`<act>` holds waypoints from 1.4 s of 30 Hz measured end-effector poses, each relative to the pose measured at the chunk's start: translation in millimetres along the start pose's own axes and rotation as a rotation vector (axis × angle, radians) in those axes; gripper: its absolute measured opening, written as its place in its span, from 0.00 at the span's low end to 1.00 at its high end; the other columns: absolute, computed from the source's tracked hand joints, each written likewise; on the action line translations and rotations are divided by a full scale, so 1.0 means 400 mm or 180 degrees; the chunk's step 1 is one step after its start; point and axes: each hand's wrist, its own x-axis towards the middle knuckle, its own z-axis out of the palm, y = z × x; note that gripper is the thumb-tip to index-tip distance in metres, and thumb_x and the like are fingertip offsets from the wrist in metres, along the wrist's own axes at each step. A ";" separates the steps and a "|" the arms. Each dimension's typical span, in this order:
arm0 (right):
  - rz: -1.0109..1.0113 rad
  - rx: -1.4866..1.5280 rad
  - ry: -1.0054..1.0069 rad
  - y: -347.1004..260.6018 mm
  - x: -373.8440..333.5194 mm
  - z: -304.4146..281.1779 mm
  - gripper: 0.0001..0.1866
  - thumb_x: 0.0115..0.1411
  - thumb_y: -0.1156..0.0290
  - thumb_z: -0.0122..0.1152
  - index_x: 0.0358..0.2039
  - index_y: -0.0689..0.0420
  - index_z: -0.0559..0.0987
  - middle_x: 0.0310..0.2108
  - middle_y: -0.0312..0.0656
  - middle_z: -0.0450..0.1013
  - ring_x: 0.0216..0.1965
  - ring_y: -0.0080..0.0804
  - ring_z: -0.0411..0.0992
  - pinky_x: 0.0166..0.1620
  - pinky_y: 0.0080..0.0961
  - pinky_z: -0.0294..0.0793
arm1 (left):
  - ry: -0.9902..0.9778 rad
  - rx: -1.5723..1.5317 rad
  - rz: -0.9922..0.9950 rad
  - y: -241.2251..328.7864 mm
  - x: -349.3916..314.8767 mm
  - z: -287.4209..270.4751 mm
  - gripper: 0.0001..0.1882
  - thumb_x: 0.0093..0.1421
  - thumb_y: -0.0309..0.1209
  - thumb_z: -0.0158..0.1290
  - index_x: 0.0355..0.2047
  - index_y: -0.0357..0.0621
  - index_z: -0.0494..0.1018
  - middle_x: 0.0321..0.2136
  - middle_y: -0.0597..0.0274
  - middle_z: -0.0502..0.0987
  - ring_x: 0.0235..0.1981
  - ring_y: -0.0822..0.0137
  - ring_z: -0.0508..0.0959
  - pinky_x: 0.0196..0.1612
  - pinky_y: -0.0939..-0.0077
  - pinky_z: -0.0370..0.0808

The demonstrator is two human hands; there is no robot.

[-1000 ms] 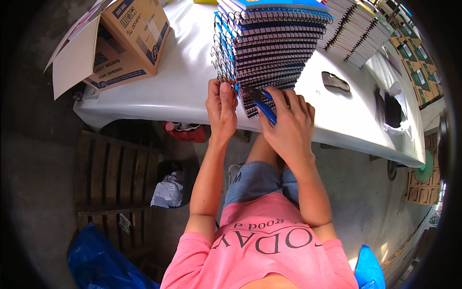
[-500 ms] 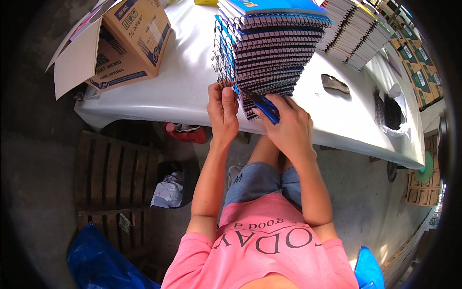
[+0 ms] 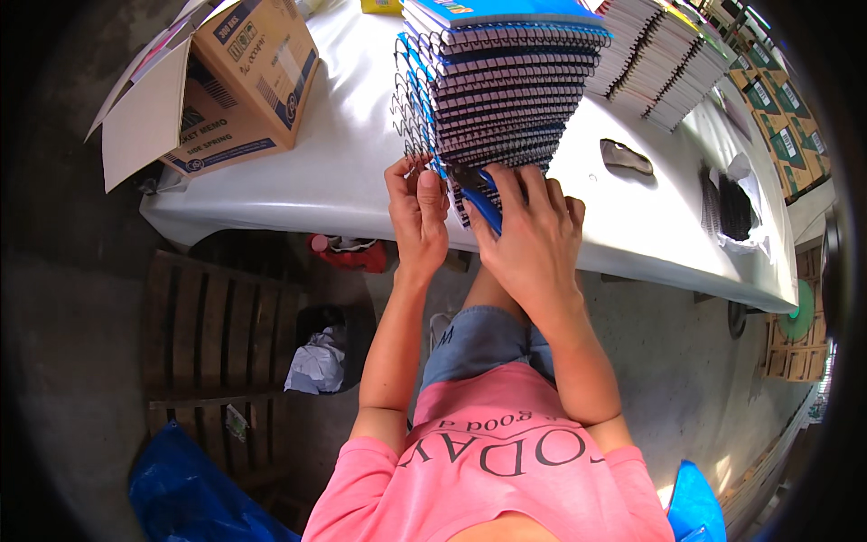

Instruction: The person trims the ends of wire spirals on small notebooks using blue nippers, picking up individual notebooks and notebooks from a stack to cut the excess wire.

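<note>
A tall stack of spiral notebooks with blue covers stands at the table's near edge, its black wire bindings facing me. Loops of wire stick out on the stack's left side. My left hand is closed at the lower left corner, thumb and fingers pinching the end of a spiral wire; the exact spot is partly hidden by the fingers. In my right hand is a pair of blue-handled pliers, gripped with the jaws pointing left at the wire ends beside my left fingers. The handles are spread apart.
An open cardboard box sits on the white-covered table at left. More notebook stacks stand at back right. A dark oblong object and black wire coils in white wrapping lie at right. A bin with crumpled paper is below.
My right hand has shifted slightly left with the pliers, and its fingers have moved onto the upper handle; the handles look wider apart. My left hand keeps its place at the wire ends.
</note>
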 end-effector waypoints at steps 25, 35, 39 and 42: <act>0.0591 0.1851 -0.1308 0.230 -0.126 -0.030 0.20 0.54 0.66 0.64 0.45 0.63 0.74 0.34 0.42 0.73 0.34 0.29 0.71 0.42 0.23 0.69 | 0.4676 -0.2171 -0.2434 -0.335 -0.586 -0.819 0.13 0.58 0.41 0.41 0.28 0.44 0.64 0.25 0.60 0.67 0.28 0.63 0.67 0.40 0.60 0.70; 0.0989 0.1723 -0.1392 0.255 -0.198 -0.050 0.20 0.56 0.66 0.63 0.46 0.63 0.73 0.33 0.40 0.72 0.33 0.25 0.68 0.41 0.21 0.69 | 0.4306 -0.1074 -0.2339 -0.200 -0.497 -0.958 0.58 0.47 0.76 0.35 0.67 0.54 0.29 0.67 0.59 0.22 0.67 0.50 0.25 0.56 0.31 0.20; 0.1068 0.1703 -0.1325 0.254 -0.207 -0.052 0.20 0.55 0.68 0.63 0.46 0.64 0.72 0.35 0.42 0.72 0.35 0.26 0.68 0.43 0.22 0.69 | 0.3892 -0.0048 -0.2333 -0.162 -0.414 -0.943 0.51 0.51 0.66 0.47 0.66 0.52 0.44 0.67 0.59 0.41 0.68 0.54 0.40 0.61 0.37 0.34; 0.0834 0.1687 -0.1031 0.228 -0.184 -0.063 0.19 0.54 0.72 0.61 0.46 0.64 0.72 0.36 0.43 0.71 0.37 0.31 0.70 0.44 0.25 0.68 | 0.2674 0.0436 -0.1944 -0.120 -0.291 -0.795 0.34 0.56 0.51 0.54 0.59 0.49 0.60 0.57 0.62 0.64 0.60 0.60 0.61 0.59 0.49 0.53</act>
